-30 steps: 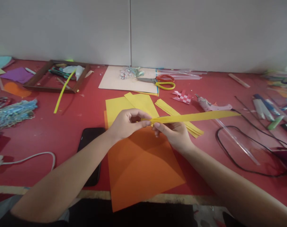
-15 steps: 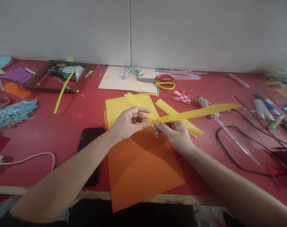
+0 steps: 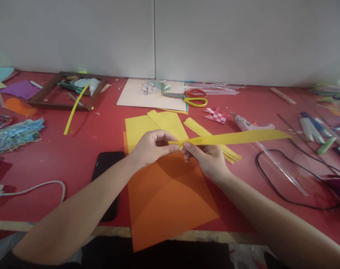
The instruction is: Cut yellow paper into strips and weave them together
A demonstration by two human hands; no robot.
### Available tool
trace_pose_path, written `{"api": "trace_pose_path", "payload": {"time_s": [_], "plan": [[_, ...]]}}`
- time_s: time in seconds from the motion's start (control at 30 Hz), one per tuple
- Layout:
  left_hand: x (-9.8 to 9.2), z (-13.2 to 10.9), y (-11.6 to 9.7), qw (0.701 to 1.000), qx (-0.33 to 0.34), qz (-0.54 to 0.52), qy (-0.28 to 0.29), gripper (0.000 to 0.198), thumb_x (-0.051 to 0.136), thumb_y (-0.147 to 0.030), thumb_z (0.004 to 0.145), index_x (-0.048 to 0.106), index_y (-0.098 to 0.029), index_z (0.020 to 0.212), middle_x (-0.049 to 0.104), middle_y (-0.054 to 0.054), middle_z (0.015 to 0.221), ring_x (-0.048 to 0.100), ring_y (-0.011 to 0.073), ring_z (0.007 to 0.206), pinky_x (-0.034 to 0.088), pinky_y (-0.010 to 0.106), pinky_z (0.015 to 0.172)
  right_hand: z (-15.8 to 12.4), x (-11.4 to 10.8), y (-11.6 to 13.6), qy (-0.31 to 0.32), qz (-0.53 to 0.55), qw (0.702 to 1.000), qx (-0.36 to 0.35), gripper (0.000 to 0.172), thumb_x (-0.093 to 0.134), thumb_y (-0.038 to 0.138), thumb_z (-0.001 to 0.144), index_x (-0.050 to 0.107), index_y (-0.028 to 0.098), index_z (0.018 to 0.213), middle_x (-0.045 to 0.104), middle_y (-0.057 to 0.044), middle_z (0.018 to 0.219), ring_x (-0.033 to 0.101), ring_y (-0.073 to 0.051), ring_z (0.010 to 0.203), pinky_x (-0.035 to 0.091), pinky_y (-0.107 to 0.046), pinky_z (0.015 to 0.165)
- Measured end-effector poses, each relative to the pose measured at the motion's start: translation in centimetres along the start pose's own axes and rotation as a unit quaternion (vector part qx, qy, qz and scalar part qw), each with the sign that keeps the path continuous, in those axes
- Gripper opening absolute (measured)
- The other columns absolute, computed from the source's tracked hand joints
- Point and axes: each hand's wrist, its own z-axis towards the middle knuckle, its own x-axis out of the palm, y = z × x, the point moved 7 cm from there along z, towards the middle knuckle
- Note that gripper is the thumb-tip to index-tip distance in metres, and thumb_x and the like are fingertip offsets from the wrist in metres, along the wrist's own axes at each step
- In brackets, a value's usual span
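A long yellow paper strip (image 3: 237,138) is held level above the sheets, its free end pointing right. My left hand (image 3: 155,147) pinches its left end between thumb and fingers. Close beside it, my right hand (image 3: 205,155) grips the strip with thumb on top and fingers curled beneath. Under both hands lie an orange sheet (image 3: 170,201) and a yellow sheet (image 3: 135,130). More yellow strips (image 3: 198,129) rest behind my right hand, partly covered by it.
A black phone (image 3: 108,186) lies left of the sheets. Scissors (image 3: 196,101), a woven pink piece (image 3: 216,115) and a glue gun (image 3: 243,123) with a black cable are behind and right. A wooden frame (image 3: 46,87) holds small items at back left.
The strip's free right end has dipped slightly and shifted right, and its flat face shows more broadly. Both hands keep their grip nearly in place.
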Motion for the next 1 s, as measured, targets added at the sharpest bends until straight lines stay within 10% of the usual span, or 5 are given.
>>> {"api": "trace_pose_path", "payload": {"time_s": [1.0], "plan": [[0.4, 0.0, -0.7, 1.0, 0.011, -0.016, -0.006, 0.024, 0.078, -0.035, 0.074, 0.066, -0.015, 0.08, 0.073, 0.004, 0.074, 0.07, 0.0154, 0.071, 0.057, 0.029, 0.07, 0.26, -0.15, -0.19, -0.002, 0.01, 1.0, 0.014, 0.023, 0.076, 0.04, 0.078, 0.072, 0.017, 0.074, 0.072, -0.004, 0.069, 0.06, -0.012, 0.051, 0.054, -0.028, 0.049]]}}
